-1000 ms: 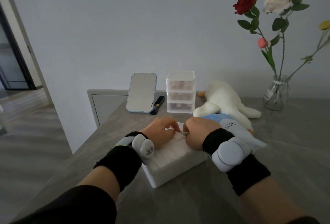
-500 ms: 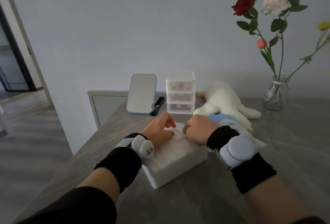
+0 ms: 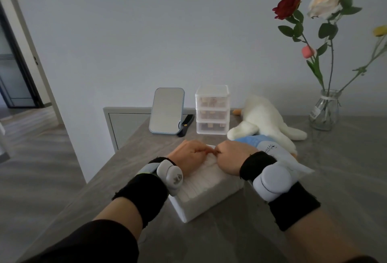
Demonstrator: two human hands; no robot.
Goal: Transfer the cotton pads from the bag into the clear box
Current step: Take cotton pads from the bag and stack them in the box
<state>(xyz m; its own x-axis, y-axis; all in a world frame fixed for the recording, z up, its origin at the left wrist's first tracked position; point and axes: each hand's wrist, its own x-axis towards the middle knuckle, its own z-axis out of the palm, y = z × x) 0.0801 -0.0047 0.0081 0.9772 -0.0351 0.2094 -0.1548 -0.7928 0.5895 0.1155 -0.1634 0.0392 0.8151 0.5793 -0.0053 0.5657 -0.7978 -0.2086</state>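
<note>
Head view: pads (image 3: 206,180) fill box (image 3: 209,207), mid-table. Left hand (image 3: 188,158), right hand (image 3: 231,159) both curled on stack's far end, fingertips meeting, pinching top pads. Bag (image 3: 279,155) just right of box, behind right wrist. Table (image 3: 339,170) left edge near box; bare surface right.

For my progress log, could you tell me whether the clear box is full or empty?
Full: stacked white cotton pads fill the clear rectangular plastic box up to its top.
</note>
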